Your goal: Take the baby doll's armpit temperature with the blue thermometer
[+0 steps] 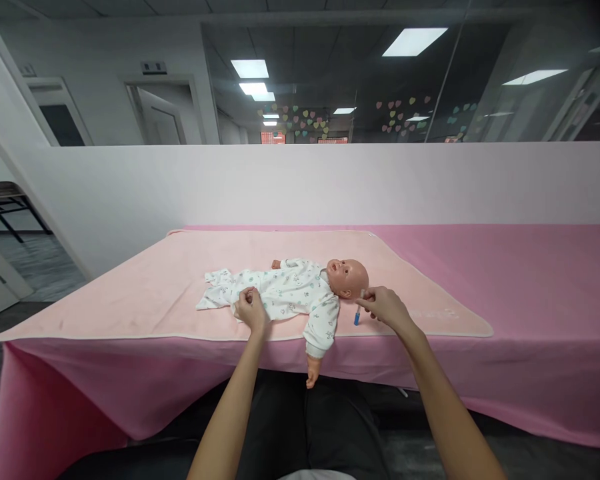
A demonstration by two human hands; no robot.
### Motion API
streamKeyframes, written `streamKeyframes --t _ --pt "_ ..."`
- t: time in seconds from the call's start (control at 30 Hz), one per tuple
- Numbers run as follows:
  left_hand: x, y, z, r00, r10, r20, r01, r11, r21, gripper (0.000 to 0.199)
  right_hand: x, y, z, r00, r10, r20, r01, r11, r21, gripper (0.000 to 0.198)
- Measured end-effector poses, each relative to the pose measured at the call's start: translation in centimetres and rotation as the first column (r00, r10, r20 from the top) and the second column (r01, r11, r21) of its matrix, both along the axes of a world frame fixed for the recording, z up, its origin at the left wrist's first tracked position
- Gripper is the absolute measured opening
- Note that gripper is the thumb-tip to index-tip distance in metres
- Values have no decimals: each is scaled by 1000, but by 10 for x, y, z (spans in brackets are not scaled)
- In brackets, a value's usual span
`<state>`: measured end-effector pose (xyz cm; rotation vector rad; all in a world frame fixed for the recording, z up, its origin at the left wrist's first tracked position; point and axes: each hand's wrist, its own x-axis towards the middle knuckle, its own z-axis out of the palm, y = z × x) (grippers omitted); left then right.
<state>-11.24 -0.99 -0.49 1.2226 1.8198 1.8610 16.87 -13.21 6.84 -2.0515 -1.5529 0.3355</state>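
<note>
A baby doll in a white printed outfit lies on its back, its bare head to the right and one arm hanging over the table's front edge. Beside the doll's head, my right hand pinches a slim, light-coloured stick with a blue end that points downward. Its exact kind cannot be made out. My left hand is closed, thumb against fingers, at the near side of the doll's legs. Whatever its fingers hold, if anything, is too small to see.
Under the doll is a peach pad with a pale edge, spread over a pink tablecloth. A white half wall with glass above rises behind the table. A dark-topped stool stands at the far left.
</note>
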Motion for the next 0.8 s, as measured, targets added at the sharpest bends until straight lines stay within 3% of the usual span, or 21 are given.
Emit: streamKeyframes --t 0.33,0.8 --pt "0 -1 2 1000 -10 27 10 1000 -4 17 7 0 -31 993 -11 -119 5 999 -50 22" --pt "1 -4 5 999 -9 33 9 1000 -4 17 -1 2 -40 992 -37 -117 31 998 -51 16"
